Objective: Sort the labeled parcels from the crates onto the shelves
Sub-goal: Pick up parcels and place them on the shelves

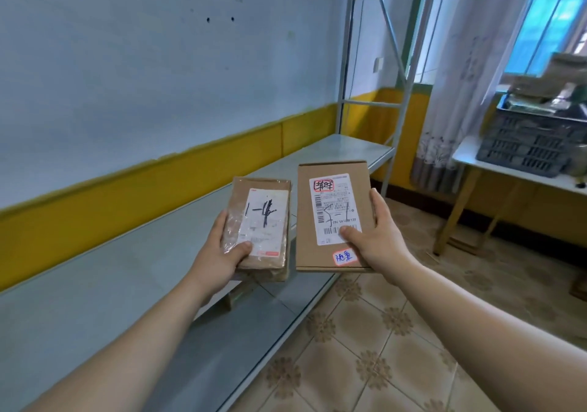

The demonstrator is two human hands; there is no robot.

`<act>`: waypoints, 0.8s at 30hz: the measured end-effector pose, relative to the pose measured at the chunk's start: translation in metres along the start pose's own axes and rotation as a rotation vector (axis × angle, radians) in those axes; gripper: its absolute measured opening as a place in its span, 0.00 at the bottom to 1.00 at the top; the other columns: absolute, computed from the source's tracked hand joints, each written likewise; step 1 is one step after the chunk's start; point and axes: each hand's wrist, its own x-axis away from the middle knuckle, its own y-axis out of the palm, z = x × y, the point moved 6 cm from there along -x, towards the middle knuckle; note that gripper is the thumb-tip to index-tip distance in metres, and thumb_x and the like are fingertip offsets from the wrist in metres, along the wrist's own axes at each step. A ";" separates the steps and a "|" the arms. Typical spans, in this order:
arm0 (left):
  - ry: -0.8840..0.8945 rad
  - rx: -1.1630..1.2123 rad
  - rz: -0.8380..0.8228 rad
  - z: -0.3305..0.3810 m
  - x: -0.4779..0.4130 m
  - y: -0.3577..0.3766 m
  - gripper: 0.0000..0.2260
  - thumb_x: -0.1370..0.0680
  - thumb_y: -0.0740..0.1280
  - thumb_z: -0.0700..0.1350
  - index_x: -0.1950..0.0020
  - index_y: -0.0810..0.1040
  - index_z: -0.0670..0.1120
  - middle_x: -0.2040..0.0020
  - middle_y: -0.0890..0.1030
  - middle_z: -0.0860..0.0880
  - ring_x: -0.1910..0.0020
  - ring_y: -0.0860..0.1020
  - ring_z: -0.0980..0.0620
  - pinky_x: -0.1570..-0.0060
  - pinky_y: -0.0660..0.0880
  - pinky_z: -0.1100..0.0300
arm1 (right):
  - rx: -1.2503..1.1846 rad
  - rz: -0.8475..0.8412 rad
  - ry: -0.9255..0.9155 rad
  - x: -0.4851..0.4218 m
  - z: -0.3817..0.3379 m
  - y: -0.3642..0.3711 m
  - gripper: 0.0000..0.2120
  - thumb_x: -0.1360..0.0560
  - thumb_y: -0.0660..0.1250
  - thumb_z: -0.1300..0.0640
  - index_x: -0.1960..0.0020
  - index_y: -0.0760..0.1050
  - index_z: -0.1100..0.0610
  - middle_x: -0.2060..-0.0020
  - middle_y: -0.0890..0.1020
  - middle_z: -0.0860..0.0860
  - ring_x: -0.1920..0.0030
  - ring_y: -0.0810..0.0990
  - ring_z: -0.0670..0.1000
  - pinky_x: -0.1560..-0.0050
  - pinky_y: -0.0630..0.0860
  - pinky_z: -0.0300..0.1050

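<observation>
The left hand (222, 253) gripped a small brown parcel (263, 221) wrapped in clear tape, thumb on its white label and fingers curled beneath; the label bore a bold handwritten black mark. The right hand (371, 237) held a larger flat cardboard parcel (333, 218), thumb pressed on the lower part of its printed barcode label and fingers wrapped round its right edge; a small sticker with blue writing sat at that parcel's 6 o'clock. The two parcels were side by side, just apart, above the front edge of a grey metal shelf (127, 268); the shelf ran from 7 o'clock towards 1 o'clock along a white wall with a yellow band. At 2 o'clock a dark slatted crate (533, 145), heaped with more parcels, stood on a white table (508, 170); a pale curtain (454, 94) hung at 1 o'clock; patterned floor tiles (365, 332) lay at 5 o'clock.
</observation>
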 end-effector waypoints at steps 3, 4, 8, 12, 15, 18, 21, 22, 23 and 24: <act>-0.027 0.008 0.065 -0.003 -0.022 0.022 0.35 0.21 0.66 0.39 0.21 0.52 0.57 0.34 0.69 0.55 0.42 0.74 0.51 0.70 0.73 0.73 | 0.017 -0.066 -0.029 -0.045 0.013 -0.007 0.45 0.26 0.74 0.58 0.21 0.50 0.40 0.50 0.77 0.35 0.52 0.83 0.45 0.53 0.80 0.46; -0.046 0.016 0.090 -0.005 -0.028 0.029 0.35 0.21 0.66 0.40 0.21 0.52 0.57 0.33 0.69 0.55 0.41 0.73 0.51 0.69 0.73 0.71 | 0.029 -0.097 -0.036 -0.059 0.016 -0.008 0.45 0.26 0.74 0.58 0.21 0.50 0.40 0.48 0.78 0.37 0.53 0.83 0.44 0.56 0.79 0.43; -0.110 0.022 0.205 -0.016 -0.037 0.042 0.35 0.22 0.68 0.42 0.21 0.52 0.58 0.29 0.68 0.54 0.37 0.73 0.51 0.45 0.75 0.57 | 0.082 -0.236 -0.082 -0.108 0.024 0.004 0.45 0.27 0.75 0.58 0.20 0.51 0.44 0.40 0.78 0.45 0.49 0.82 0.47 0.54 0.78 0.43; -0.170 -0.011 0.356 -0.029 -0.016 0.027 0.35 0.22 0.68 0.42 0.21 0.52 0.55 0.28 0.67 0.54 0.35 0.70 0.53 0.40 0.66 0.61 | 0.139 -0.410 -0.139 -0.129 0.022 0.046 0.45 0.27 0.75 0.57 0.21 0.50 0.44 0.39 0.78 0.46 0.48 0.81 0.49 0.47 0.79 0.49; -0.228 -0.030 0.467 -0.044 0.009 -0.005 0.35 0.22 0.69 0.43 0.21 0.52 0.55 0.26 0.66 0.54 0.32 0.69 0.53 0.37 0.63 0.62 | 0.161 -0.543 -0.168 -0.125 0.019 0.092 0.45 0.27 0.74 0.54 0.21 0.49 0.41 0.38 0.78 0.46 0.45 0.82 0.51 0.42 0.79 0.56; -0.291 -0.057 0.573 -0.057 0.038 -0.044 0.36 0.23 0.69 0.43 0.21 0.53 0.54 0.28 0.68 0.54 0.33 0.70 0.52 0.36 0.63 0.62 | 0.156 -0.652 -0.186 -0.112 0.012 0.140 0.45 0.28 0.75 0.53 0.22 0.49 0.40 0.35 0.77 0.45 0.42 0.81 0.52 0.39 0.78 0.58; -0.349 -0.056 0.653 -0.072 0.068 -0.083 0.38 0.25 0.72 0.47 0.21 0.53 0.55 0.30 0.69 0.55 0.34 0.71 0.52 0.32 0.64 0.58 | 0.128 -0.754 -0.193 -0.094 0.002 0.189 0.46 0.28 0.75 0.55 0.21 0.49 0.43 0.33 0.75 0.47 0.40 0.79 0.53 0.37 0.76 0.58; -0.363 -0.045 0.676 -0.078 0.076 -0.097 0.39 0.26 0.72 0.49 0.22 0.54 0.57 0.29 0.69 0.55 0.33 0.71 0.51 0.30 0.65 0.53 | 0.126 -0.780 -0.196 -0.089 -0.001 0.205 0.46 0.29 0.75 0.55 0.21 0.50 0.43 0.33 0.75 0.48 0.40 0.80 0.53 0.38 0.77 0.58; -0.384 -0.036 0.692 -0.084 0.084 -0.110 0.39 0.26 0.72 0.49 0.22 0.53 0.58 0.28 0.69 0.54 0.32 0.71 0.50 0.30 0.66 0.50 | 0.127 -0.800 -0.200 -0.083 -0.005 0.222 0.47 0.30 0.76 0.54 0.22 0.50 0.42 0.33 0.76 0.48 0.40 0.80 0.54 0.38 0.77 0.59; -0.398 -0.033 0.704 -0.091 0.090 -0.125 0.38 0.25 0.72 0.49 0.22 0.53 0.59 0.27 0.68 0.54 0.32 0.71 0.49 0.30 0.66 0.47 | 0.131 -0.816 -0.203 -0.078 -0.007 0.238 0.47 0.32 0.76 0.52 0.22 0.50 0.40 0.33 0.76 0.49 0.40 0.80 0.54 0.38 0.77 0.59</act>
